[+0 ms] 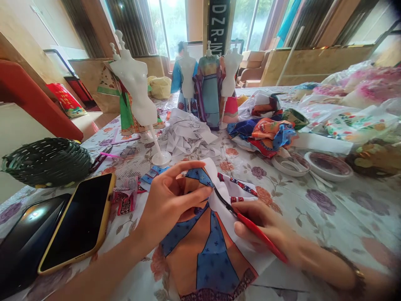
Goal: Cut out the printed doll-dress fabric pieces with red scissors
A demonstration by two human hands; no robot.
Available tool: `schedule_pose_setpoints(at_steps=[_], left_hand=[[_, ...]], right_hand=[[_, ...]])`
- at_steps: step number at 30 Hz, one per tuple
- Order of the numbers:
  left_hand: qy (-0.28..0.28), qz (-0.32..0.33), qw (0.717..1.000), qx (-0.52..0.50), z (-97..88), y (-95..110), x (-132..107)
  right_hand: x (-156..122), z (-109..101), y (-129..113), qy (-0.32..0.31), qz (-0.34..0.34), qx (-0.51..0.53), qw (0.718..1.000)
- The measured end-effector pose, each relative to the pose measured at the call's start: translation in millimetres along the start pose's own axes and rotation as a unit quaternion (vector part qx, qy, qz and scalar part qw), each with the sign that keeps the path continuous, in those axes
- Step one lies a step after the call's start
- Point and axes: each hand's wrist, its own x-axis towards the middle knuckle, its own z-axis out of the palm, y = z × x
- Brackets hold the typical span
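My left hand (171, 200) pinches the top of a printed cloth piece (206, 246) in blue and orange, holding its upper edge up off the table. My right hand (266, 230) grips red-handled scissors (250, 225), whose dark blades reach up to the cloth's white edge just beside my left fingertips. The cloth spreads flat toward me over the floral tablecloth (328, 209).
A yellow-cased phone (78, 221) and a dark tablet (25, 238) lie at left, near a dark woven basket (46, 161). A white mannequin on a stand (138, 92) rises ahead; dressed mannequins (208, 83) stand behind. Fabric scraps (269, 133), small dishes (328, 165) and bagged cloth fill the right.
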Motion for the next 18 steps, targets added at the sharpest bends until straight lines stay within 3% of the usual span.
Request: schedule_pose_setpoints(at_steps=[18], left_hand=[[0.063,-0.050,0.997,-0.005,3.8,0.2,-2.8]], right_hand=[[0.4,8.4,5.0,0.013,-0.044,0.017,0.999]])
